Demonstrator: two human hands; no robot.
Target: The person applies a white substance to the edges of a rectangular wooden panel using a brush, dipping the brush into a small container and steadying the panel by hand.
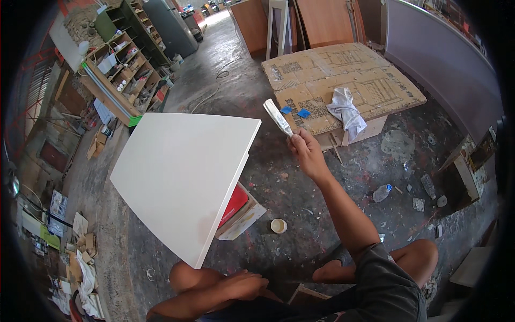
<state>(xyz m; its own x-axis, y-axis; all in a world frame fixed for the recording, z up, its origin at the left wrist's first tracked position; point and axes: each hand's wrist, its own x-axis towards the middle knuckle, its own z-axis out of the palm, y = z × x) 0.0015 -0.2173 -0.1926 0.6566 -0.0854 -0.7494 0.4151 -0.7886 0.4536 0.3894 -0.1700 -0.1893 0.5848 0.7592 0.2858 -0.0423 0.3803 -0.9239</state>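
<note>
My right hand is raised in front of me, its fingers closed round a flat paintbrush smeared with white paint. The brush points up and left, past the right corner of a large white panel. That panel lies tilted on a box with a red patch and stands apart from the brush. Low in the view, my left hand rests by my knee with its fingers curled; I see nothing in it. A small tub of pale paint stands on the floor between the box and my right foot.
A cardboard-topped low platform holds a white rag and blue scraps. On the floor at right lies a plastic bottle among litter. Shelves stand far left, and wooden boards lean at the back.
</note>
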